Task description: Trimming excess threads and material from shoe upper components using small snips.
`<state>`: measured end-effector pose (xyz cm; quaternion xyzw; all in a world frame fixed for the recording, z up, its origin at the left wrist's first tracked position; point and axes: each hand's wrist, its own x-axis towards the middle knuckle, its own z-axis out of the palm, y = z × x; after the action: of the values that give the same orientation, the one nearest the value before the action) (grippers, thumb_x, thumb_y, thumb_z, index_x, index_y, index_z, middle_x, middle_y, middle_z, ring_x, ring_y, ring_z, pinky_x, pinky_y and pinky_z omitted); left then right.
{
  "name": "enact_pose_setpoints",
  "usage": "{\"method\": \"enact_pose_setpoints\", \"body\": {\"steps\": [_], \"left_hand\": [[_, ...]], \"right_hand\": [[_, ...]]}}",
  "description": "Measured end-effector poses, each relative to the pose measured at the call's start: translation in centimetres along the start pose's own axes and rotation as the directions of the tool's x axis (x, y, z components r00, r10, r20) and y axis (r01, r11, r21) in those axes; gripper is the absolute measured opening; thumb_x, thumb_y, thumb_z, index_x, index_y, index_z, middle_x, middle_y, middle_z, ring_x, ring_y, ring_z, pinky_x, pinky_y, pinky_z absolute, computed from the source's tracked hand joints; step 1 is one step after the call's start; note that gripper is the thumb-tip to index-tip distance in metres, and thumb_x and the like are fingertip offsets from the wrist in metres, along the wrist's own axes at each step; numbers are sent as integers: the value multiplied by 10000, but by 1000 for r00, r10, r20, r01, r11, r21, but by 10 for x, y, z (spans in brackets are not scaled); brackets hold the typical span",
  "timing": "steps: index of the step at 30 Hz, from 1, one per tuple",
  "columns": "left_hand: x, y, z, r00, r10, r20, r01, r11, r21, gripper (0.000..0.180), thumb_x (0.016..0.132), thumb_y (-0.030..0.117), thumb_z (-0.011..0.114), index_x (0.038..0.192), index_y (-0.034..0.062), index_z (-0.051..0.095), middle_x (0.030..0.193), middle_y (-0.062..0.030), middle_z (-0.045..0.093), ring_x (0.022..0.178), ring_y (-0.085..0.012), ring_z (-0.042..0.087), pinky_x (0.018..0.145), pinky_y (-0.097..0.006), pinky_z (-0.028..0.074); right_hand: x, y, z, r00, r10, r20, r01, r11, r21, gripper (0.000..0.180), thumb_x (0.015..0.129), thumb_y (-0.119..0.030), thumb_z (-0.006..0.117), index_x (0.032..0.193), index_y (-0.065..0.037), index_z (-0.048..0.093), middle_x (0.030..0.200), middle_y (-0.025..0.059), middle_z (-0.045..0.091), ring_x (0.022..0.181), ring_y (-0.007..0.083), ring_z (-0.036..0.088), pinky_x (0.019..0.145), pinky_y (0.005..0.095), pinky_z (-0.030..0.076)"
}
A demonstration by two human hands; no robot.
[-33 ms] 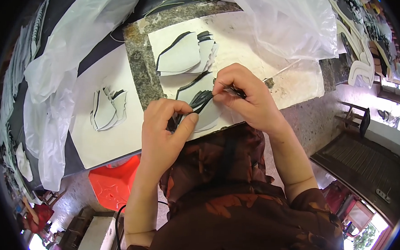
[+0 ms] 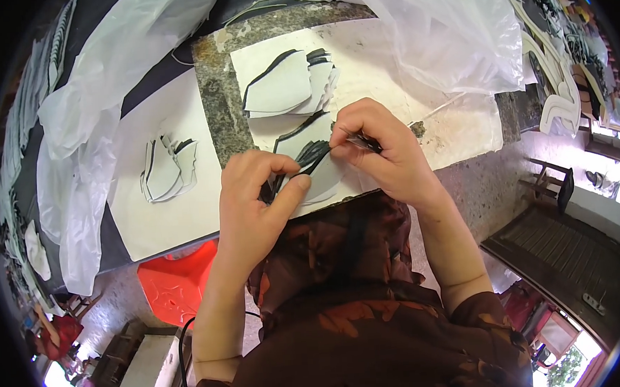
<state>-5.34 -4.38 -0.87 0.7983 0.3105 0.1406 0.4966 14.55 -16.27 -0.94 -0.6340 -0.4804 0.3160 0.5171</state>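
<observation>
Near the table's front edge, my left hand (image 2: 258, 203) pinches the black edge of a pale, curved cut piece (image 2: 327, 181) between thumb and fingers. Pressed to the other end of that same edge are the thumb and forefinger of my right hand (image 2: 381, 151). A slim, dark, shiny object (image 2: 369, 143) shows inside the right hand; its kind is unclear. Just behind the held piece lie a small bunch of black-edged pieces (image 2: 311, 152) and another pale piece (image 2: 305, 132), both partly covered. Farther back rests a stack of similar pieces (image 2: 276, 84).
White sheets (image 2: 433, 127) cover part of the stone-topped table (image 2: 222, 100). On the left sheet sits a smaller pile of pieces (image 2: 162, 170). Clear plastic sheeting (image 2: 83, 142) drapes the left side, with more plastic (image 2: 449, 32) at back right. A red stool (image 2: 175, 288) stands below the table.
</observation>
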Motion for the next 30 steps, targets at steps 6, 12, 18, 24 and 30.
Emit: {"method": "enact_pose_setpoints", "body": {"steps": [6, 12, 18, 24, 30], "left_hand": [[5, -2, -1, 990, 130, 59, -140, 971, 196, 229, 796, 153, 809, 960, 48, 688, 1085, -94, 619, 1052, -277, 551, 924, -379, 436], [5, 7, -3, 988, 142, 63, -151, 972, 181, 367, 784, 273, 818, 1113, 124, 752, 1098, -65, 603, 1128, -304, 519, 979, -435, 397], [14, 15, -11, 985, -38, 168, 64, 986, -151, 319, 946, 234, 700, 1242, 120, 731, 908, -79, 653, 967, -277, 593, 933, -380, 440], [14, 5, -11, 974, 89, 210, -109, 991, 84, 248, 1009, 160, 634, 1217, 63, 727, 1015, -95, 662, 971, -245, 587, 881, -348, 466], [17, 19, -1, 954, 301, -7, -292, 931, 220, 232, 921, 171, 742, 1123, 58, 737, 1067, -101, 654, 986, -260, 582, 889, -357, 463]], "right_hand": [[2, -4, 4, 999, -32, 0, 32, 996, -87, 127, 921, 29, 668, 1028, -32, 636, 1012, 62, 611, 950, 179, 587, 860, 296, 483], [-1, 4, 9, 999, 46, 7, -45, 993, -114, 125, 976, 11, 607, 1097, -21, 599, 1034, 75, 631, 950, 161, 597, 878, 293, 493], [-7, 8, 19, 1000, 3, -23, -7, 986, -167, 139, 985, -32, 617, 1118, -32, 578, 1010, 102, 634, 948, 240, 618, 862, 335, 502], [-14, 4, 23, 988, 115, -103, -119, 992, -34, 152, 989, -86, 640, 1118, -38, 576, 987, 135, 644, 931, 310, 637, 840, 375, 511], [-13, -1, 22, 990, 131, -42, -132, 991, -8, 146, 992, -94, 637, 1113, -28, 587, 1008, 140, 653, 948, 317, 643, 846, 379, 513]]}}
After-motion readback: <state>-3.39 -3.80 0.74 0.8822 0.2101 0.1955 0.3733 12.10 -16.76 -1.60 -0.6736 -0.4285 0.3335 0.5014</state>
